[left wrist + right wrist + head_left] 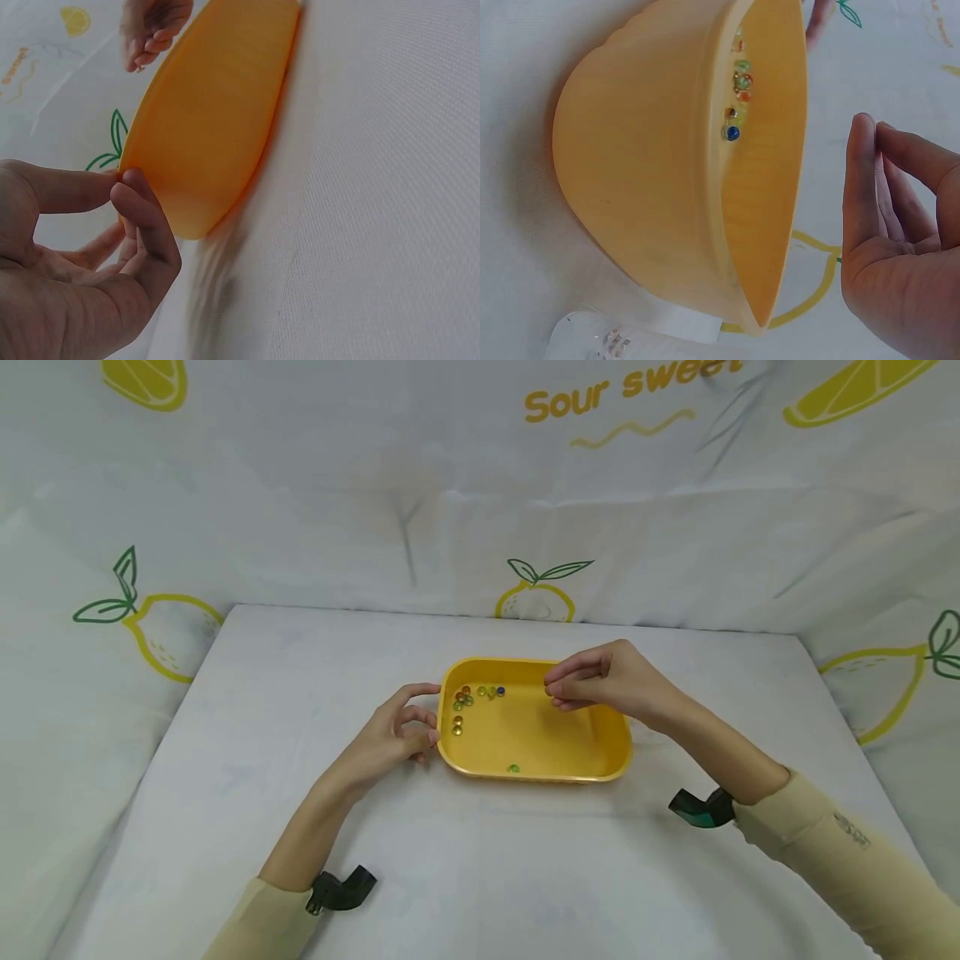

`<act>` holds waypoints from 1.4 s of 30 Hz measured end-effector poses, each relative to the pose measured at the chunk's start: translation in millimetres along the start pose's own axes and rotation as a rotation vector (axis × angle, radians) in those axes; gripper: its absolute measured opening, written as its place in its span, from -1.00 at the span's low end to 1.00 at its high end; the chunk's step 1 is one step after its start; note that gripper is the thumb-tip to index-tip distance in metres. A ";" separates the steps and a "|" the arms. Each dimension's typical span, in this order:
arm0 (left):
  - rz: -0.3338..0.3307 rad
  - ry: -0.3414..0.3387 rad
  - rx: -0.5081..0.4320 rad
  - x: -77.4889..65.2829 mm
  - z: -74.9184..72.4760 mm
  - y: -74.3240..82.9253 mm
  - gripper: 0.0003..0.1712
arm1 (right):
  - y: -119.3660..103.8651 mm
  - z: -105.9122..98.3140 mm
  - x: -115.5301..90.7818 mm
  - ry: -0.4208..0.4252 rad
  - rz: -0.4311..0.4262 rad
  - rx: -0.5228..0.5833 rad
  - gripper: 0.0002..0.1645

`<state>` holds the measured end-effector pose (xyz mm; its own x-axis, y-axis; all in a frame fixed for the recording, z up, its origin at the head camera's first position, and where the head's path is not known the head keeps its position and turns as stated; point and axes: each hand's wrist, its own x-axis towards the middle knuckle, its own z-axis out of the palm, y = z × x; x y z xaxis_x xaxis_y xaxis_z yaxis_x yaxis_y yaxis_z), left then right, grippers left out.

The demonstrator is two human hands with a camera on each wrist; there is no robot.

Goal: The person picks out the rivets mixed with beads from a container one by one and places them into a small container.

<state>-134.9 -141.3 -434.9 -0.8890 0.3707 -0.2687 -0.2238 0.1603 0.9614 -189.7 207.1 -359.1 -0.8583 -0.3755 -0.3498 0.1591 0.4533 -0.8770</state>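
A yellow plastic basin (540,774) holds several coloured glass marbles (459,697), most of them clustered at its left end. One blue marble (501,692) lies near the back wall, and a green marble (513,768) sits alone by the front wall. My left hand (397,727) holds the basin's left end, thumb and fingertips at the rim. Above the right half of the basin, my right hand (600,681) pinches a small amber marble (549,691) between thumb and fingertips. In the right wrist view that marble is hidden by the fingers.
The basin stands on a white-covered table (480,877). Behind it hangs a white cloth (315,510) printed with lemons and lettering. A clear plastic object (607,337) shows low in the right wrist view. Black wrist mounts (341,889) sit at the sleeve cuffs.
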 end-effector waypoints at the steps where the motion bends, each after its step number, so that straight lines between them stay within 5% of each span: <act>1: -0.001 0.001 0.002 -0.2 -0.3 0.0 -0.21 | 0.2 -0.8 -0.9 0.002 -0.002 -0.004 -0.62; 21: -0.003 -0.006 0.001 -0.6 0.1 -1.0 -0.22 | 6.2 -22.7 -23.4 0.040 -0.051 0.010 -0.54; 42: -0.004 -0.005 -0.008 -0.3 0.9 -0.5 -0.23 | 39.9 -60.3 -55.3 0.221 -0.120 -0.020 -0.68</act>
<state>-134.1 -140.7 -435.4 -0.8863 0.3744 -0.2725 -0.2303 0.1543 0.9608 -165.3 294.7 -354.9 -0.9566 -0.2431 -0.1609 0.0414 0.4330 -0.9005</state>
